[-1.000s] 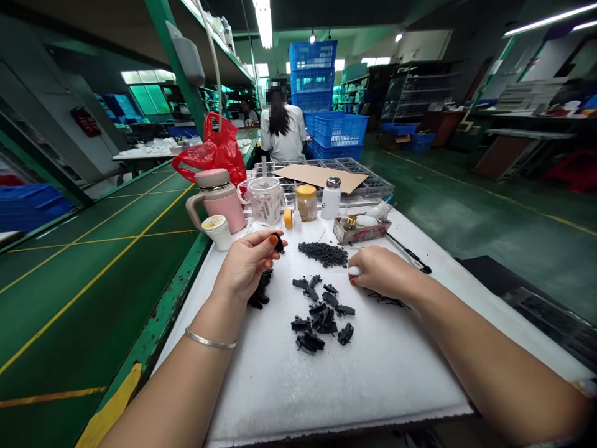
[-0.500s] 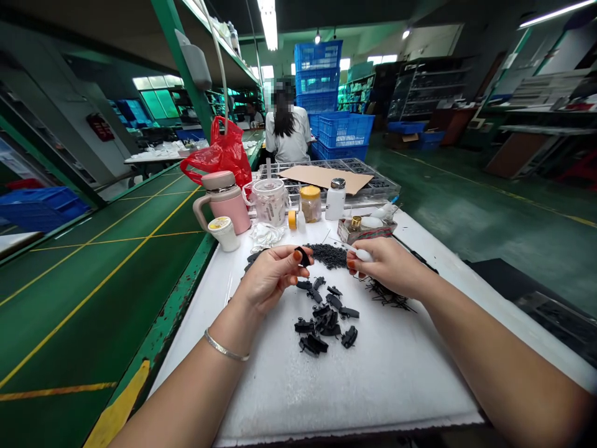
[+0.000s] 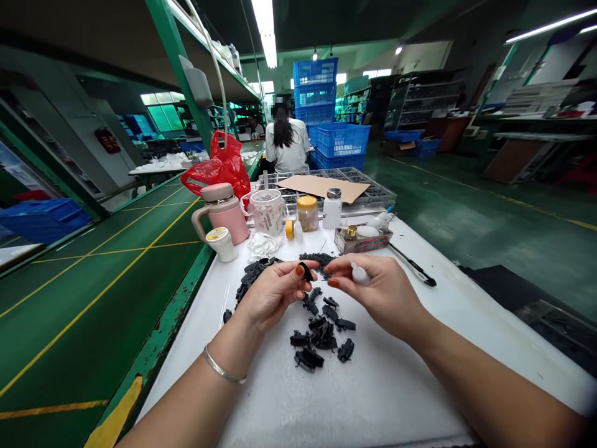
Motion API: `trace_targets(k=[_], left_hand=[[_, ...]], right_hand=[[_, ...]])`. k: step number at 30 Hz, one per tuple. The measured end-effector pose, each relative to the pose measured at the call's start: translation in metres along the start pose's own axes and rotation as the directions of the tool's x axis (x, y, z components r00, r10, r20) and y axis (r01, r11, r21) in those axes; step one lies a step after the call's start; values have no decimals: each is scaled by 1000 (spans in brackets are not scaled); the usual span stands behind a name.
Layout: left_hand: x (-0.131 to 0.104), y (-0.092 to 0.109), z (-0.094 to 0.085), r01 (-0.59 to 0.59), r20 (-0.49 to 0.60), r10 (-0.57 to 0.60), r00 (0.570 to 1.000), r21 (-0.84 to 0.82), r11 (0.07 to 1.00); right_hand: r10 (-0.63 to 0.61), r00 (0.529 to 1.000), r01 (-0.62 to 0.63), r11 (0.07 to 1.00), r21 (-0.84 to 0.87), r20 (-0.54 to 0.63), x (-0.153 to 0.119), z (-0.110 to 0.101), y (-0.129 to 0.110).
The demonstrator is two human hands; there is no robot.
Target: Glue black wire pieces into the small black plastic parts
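Observation:
Between the thumb and fingers of my left hand (image 3: 275, 292) is a small curved black plastic part (image 3: 305, 271). My right hand (image 3: 385, 292) keeps a small white dropper bottle (image 3: 360, 274) tucked against its fingers. Its thumb and forefinger point at the black part, a short gap away; whether a tiny piece sits at their tips I cannot make out. Below the hands, several black parts (image 3: 323, 333) with small loops lie scattered on the white tabletop (image 3: 373, 398). Behind them is a heap of tiny black pieces (image 3: 319, 259), partly covered by the fingers.
More black parts (image 3: 252, 277) are piled left of my left hand. A utility knife (image 3: 415, 264) lies at right. Along the back stand a pink mug (image 3: 228, 218), a clear plastic jug (image 3: 267, 214), a yellow-lidded jar (image 3: 308, 214) and a white bottle (image 3: 332, 211). A person (image 3: 286, 143) sits beyond.
My right hand has come left, closer to my left hand, and the dropper's tip has turned away from the black part. My left hand keeps its hold. The view has tilted slightly upward.

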State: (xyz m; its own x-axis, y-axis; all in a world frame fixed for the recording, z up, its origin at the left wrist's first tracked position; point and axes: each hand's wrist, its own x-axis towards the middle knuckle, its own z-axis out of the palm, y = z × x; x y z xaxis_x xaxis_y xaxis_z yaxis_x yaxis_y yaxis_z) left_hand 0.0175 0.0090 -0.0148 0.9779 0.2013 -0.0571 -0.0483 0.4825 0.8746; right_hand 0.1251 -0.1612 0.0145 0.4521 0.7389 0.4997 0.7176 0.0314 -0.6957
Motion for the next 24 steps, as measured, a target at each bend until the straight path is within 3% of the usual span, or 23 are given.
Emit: trace_targets(k=[8,16,24], left_hand=[[2,-8,4,63,91,-63,994,-1,998],[1,-7,7,64,39,-64,997,6,998],[3,-8,7,36,19,-36,999,2,999]], right_hand=[[-128,992,128,992,3,-2,-4,8,-1],[-88,995,86,995,-51,-40,-4,7,5],[-139,989,135,988,-76,-42,-6,6,-2]])
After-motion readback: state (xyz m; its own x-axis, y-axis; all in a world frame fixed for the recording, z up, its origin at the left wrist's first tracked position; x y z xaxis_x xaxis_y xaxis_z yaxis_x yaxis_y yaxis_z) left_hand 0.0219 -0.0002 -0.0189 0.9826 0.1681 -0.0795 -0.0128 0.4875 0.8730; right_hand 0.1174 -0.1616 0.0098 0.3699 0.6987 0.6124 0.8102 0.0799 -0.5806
